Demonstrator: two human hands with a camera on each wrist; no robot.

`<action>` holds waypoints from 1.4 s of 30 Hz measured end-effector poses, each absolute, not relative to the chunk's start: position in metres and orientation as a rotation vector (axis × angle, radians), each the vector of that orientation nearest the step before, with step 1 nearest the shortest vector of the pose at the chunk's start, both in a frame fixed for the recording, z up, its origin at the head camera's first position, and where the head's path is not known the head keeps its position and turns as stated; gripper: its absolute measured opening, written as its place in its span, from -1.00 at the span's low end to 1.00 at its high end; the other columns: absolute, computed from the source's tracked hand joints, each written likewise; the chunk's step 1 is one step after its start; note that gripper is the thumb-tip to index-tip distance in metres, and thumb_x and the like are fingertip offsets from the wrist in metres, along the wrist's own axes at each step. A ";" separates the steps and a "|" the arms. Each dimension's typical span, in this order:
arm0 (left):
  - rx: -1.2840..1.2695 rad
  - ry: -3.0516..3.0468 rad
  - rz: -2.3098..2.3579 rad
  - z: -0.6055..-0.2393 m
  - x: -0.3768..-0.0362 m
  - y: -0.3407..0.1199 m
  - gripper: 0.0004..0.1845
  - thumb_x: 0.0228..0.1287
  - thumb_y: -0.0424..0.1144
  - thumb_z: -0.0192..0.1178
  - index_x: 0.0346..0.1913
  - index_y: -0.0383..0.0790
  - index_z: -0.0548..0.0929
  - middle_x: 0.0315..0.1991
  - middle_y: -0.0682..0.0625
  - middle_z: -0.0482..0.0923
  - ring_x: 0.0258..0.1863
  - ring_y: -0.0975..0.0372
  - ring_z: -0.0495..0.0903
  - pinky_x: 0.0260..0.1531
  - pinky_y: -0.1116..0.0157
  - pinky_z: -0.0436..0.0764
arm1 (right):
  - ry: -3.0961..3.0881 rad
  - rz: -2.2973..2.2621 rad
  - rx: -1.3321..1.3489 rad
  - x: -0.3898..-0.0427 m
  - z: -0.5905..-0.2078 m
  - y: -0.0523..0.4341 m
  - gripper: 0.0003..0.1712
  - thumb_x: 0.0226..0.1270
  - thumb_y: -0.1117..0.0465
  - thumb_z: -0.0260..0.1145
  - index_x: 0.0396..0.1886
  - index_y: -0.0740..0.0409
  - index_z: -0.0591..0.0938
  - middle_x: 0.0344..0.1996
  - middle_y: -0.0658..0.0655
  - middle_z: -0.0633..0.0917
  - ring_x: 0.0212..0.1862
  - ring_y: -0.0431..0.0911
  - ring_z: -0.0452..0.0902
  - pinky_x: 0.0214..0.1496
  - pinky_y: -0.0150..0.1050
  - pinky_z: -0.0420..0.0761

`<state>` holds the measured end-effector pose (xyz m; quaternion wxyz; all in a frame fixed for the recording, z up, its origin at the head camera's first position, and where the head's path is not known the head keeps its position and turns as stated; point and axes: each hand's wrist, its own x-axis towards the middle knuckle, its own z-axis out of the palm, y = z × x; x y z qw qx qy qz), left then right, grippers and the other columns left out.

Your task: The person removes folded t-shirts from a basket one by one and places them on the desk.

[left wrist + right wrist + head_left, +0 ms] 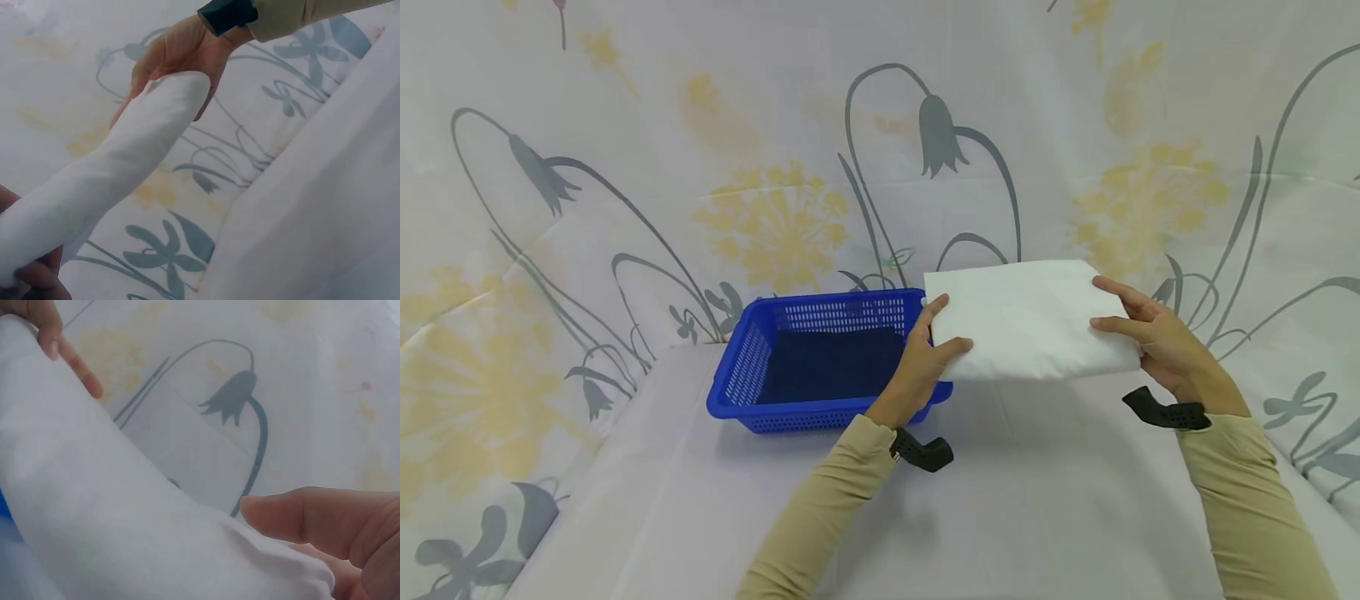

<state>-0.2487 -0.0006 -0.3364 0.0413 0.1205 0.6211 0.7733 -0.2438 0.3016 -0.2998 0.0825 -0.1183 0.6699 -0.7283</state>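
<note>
Head view, left to right. A blue basket [820,358] of perforated plastic stands on the cloth-covered table [1015,500], just to the left of my left hand [921,362]; its floor looks dark. My left hand grasps the left edge of a folded white cloth [1030,321], thumb on top and fingers curled beneath, directly above the basket's right rim. The cloth spans the gap between my two hands, held flat and raised off the table, casting a shadow below. My right hand [1157,337] grasps the cloth's right edge, thumb and forefinger lying on its upper face, remaining fingers beneath. A black strap sits at each wrist. Beyond both hands hangs a floral backdrop [775,167]. The left wrist view shows the cloth as a thick rounded fold running toward my right hand.
</note>
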 end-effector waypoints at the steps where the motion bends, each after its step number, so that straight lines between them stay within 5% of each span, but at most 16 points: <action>1: 0.365 1.905 2.362 -0.338 -0.248 0.002 -0.17 0.19 -0.48 0.23 0.48 0.06 0.19 0.41 0.01 0.13 0.27 0.12 0.26 0.23 0.11 0.31 | 2.001 -2.167 -0.360 -0.244 -0.301 0.305 -0.21 0.41 0.41 0.17 0.53 -0.17 0.17 0.38 -0.05 0.15 -0.03 -0.22 0.52 -0.18 -0.29 0.59; 9: 0.323 1.875 2.412 -0.349 -0.250 0.019 -0.18 0.17 -0.50 0.24 0.46 0.05 0.23 0.33 0.02 0.23 0.18 0.15 0.35 0.14 0.18 0.41 | 2.004 -2.150 -0.363 -0.248 -0.313 0.320 -0.22 0.41 0.43 0.16 0.53 -0.13 0.17 0.24 -0.11 0.31 -0.07 -0.21 0.56 -0.21 -0.25 0.62; 23: 0.199 1.903 2.468 -0.362 -0.255 0.048 -0.22 0.16 -0.48 0.26 0.40 0.13 0.30 0.48 -0.05 0.01 0.39 0.09 0.11 0.23 0.09 0.30 | 1.923 -2.292 -0.136 -0.254 -0.327 0.330 -0.28 0.36 0.43 0.23 0.41 -0.24 0.39 0.43 -0.07 0.06 -0.17 -0.23 0.59 -0.29 -0.30 0.63; 31: 0.126 1.917 2.445 -0.372 -0.258 0.061 -0.23 0.13 -0.51 0.27 0.38 0.10 0.33 0.37 -0.01 0.22 0.26 0.10 0.30 0.20 0.09 0.33 | 1.967 -2.232 -0.161 -0.260 -0.340 0.342 -0.24 0.37 0.44 0.21 0.47 -0.14 0.28 0.42 -0.01 0.06 -0.09 -0.27 0.55 -0.24 -0.33 0.62; 42: 0.075 1.952 2.412 -0.390 -0.263 0.074 -0.22 0.12 -0.53 0.28 0.39 0.01 0.32 0.37 -0.07 0.21 0.31 0.04 0.25 0.22 0.07 0.30 | 1.960 -2.188 -0.168 -0.268 -0.363 0.356 -0.31 0.38 0.45 0.18 0.41 -0.17 0.33 0.33 -0.03 0.16 -0.15 -0.21 0.59 -0.25 -0.30 0.62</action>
